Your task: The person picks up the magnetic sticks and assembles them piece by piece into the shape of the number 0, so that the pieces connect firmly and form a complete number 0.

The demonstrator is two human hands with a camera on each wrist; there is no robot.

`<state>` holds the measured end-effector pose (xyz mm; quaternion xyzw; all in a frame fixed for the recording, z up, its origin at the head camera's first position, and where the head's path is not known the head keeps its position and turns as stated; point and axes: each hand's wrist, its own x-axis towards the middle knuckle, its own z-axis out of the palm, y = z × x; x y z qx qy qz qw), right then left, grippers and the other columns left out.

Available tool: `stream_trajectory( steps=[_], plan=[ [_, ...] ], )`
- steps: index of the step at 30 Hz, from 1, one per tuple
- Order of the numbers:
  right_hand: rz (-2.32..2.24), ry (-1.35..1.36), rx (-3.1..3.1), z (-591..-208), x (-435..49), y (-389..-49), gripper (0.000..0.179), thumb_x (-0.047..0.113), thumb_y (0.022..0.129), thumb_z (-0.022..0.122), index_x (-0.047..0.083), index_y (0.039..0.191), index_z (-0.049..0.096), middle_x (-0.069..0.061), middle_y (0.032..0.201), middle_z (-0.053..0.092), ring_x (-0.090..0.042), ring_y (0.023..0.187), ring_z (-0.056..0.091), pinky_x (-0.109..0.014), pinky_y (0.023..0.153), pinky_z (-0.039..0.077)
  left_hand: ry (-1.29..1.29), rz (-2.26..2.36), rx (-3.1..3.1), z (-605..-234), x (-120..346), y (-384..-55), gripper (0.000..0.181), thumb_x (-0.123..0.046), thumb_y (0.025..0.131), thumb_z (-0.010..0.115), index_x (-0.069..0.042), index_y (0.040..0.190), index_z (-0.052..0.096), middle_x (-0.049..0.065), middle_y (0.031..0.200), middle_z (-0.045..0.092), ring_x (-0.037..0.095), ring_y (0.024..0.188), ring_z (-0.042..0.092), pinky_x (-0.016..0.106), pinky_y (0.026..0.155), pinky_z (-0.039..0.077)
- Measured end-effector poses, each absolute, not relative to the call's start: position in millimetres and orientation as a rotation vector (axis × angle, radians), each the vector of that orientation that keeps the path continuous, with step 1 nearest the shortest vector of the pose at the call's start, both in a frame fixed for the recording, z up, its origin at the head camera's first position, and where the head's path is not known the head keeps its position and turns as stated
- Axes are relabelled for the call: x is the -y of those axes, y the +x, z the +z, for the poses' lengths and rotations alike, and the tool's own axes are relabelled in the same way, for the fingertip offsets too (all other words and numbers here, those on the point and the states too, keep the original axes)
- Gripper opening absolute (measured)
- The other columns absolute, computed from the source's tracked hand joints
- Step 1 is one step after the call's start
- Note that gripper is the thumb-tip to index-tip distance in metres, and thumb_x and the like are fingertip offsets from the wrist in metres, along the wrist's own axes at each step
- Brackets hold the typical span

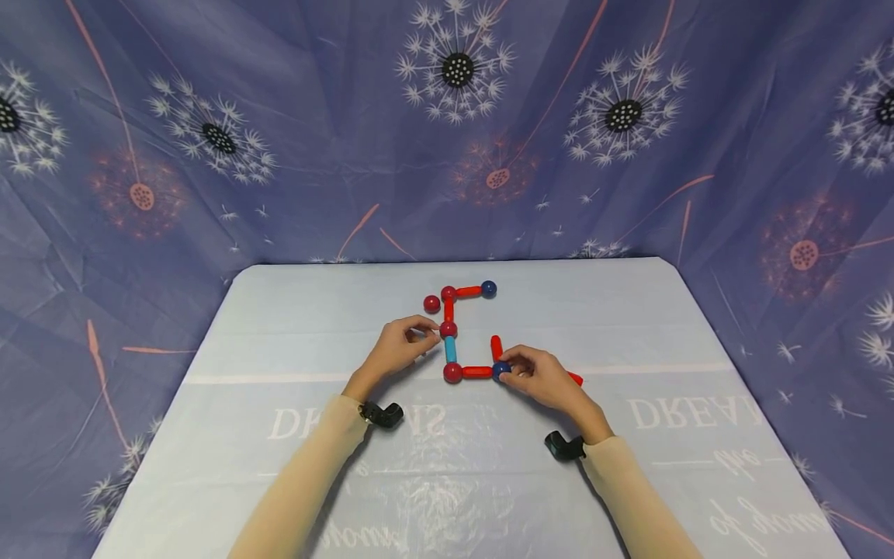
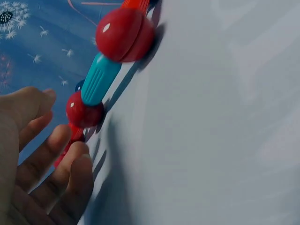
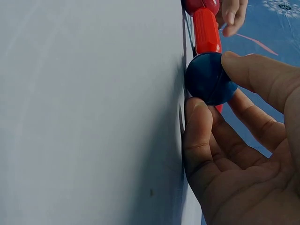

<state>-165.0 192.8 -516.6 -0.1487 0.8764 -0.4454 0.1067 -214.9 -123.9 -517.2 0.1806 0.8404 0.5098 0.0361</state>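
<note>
Ball-and-rod chain [image 1: 450, 351] lies on a white-covered table [image 1: 482, 505], partly between the two hands and partly beyond them. Nearer, inverted lettering [image 1: 687, 413] is printed; at right I can read "DREAM", "the" and "of your". Right hand [image 1: 541, 376] pinches with thumb and fingers a blue ball [image 1: 500, 370] at the chain's near right corner. Left hand [image 1: 400, 345] is relaxed, fingers slightly bent, beside the middle red ball [image 1: 448, 330]. Farther, one loose red ball [image 1: 431, 303] sits just left of the chain. Behind hangs dandelion-patterned blue-violet cloth [image 1: 335, 140].
</note>
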Motion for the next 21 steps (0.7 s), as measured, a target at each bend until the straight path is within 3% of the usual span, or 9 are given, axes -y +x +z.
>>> stream_trajectory(
  steps=[6,11,21],
  plan=[
    [-1.313,-0.422,-2.572,-514.7,-192.5,-164.5,0.029,0.019,0.092,0.079,0.015,0.119,0.071,0.000,0.097,0.070,-0.016,0.086,0.064,-0.026,0.072,0.052,0.547,1.565,-2.704,-517.2,127.7,-229.4,0.025,-0.016,0.095,0.074,-0.002,0.116,0.074,0.011,0.107,0.075,0.026,0.084,0.072,0.031,0.069,0.059],
    [-1.316,-0.422,-2.566,-513.5,-192.5,-164.2,0.029,0.019,0.092,0.079,0.014,0.119,0.070,-0.001,0.099,0.070,-0.017,0.086,0.064,-0.026,0.073,0.052,0.547,1.541,-2.819,-519.6,128.1,-237.0,0.023,-0.013,0.094,0.075,-0.002,0.115,0.074,0.013,0.109,0.075,0.027,0.093,0.072,0.040,0.085,0.060],
    [-1.302,-0.427,-2.575,-514.2,-192.0,-164.9,0.030,0.019,0.092,0.079,0.014,0.120,0.070,-0.001,0.102,0.071,-0.016,0.087,0.064,-0.026,0.076,0.054,0.561,1.623,-2.867,-515.8,127.9,-247.5,0.024,-0.008,0.093,0.074,0.000,0.115,0.074,0.019,0.113,0.072,0.034,0.099,0.070,0.048,0.085,0.060]
  ],
)
